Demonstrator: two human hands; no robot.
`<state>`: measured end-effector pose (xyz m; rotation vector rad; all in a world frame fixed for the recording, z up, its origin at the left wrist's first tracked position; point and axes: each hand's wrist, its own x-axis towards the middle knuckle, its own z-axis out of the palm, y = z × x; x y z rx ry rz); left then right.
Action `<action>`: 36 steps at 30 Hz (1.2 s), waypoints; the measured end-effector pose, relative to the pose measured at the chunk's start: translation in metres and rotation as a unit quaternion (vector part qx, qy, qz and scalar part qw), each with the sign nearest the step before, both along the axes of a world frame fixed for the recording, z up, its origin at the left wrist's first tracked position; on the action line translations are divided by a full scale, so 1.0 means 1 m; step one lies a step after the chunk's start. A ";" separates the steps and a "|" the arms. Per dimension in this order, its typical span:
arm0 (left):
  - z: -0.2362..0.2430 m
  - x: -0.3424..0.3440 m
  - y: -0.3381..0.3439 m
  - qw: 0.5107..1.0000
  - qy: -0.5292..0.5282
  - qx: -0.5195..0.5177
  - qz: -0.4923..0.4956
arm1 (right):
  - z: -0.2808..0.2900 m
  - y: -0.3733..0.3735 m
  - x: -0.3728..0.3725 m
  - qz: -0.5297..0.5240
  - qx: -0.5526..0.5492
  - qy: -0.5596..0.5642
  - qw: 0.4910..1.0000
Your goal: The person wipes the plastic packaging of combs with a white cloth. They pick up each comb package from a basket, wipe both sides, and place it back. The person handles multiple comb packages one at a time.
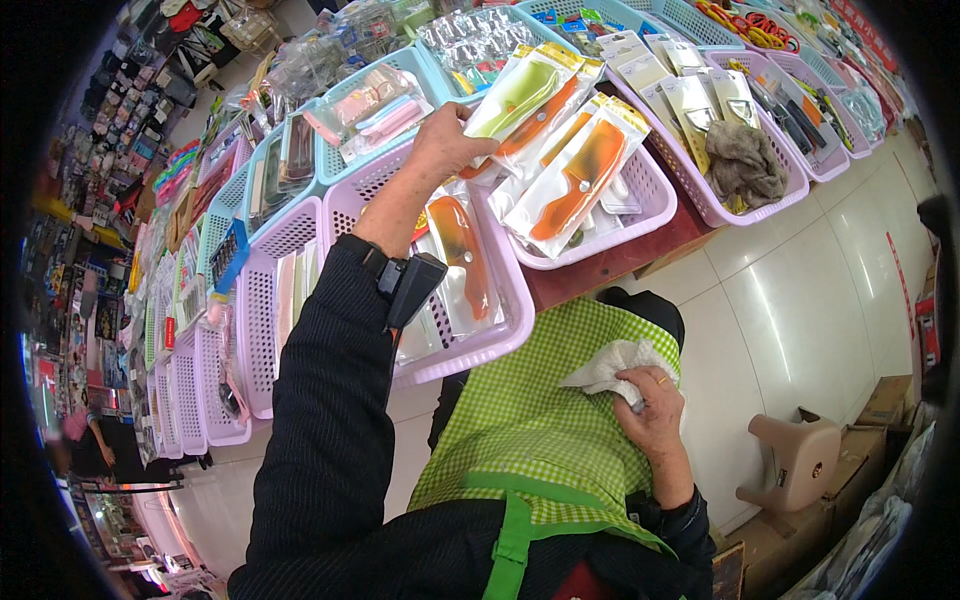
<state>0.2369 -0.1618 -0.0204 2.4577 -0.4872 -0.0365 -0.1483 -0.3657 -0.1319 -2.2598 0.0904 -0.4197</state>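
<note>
At upper centre, a clear packet with a green insert (pixel 525 97) is being touched near its lower end by the left hand (pixel 448 147), whose grip width cannot be told. Right of lower centre, a white cloth (pixel 618 368) is being held in the grip of the right hand (pixel 655 412) over a checked apron (pixel 535 400), while room is being given by tiled floor (pixel 765 300) between the edge of the worktop (pixel 635 253) and a beige stool (pixel 795 460) at lower right.

Red banner (pixel 866 32), upper right: bears white characters. Red tag (pixel 170 333), left: print too small to read.
</note>
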 end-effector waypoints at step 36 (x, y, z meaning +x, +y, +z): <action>0.065 -0.197 -0.011 0.875 0.261 -0.392 -0.109 | 0.000 -0.007 -0.005 0.017 0.045 -0.023 0.999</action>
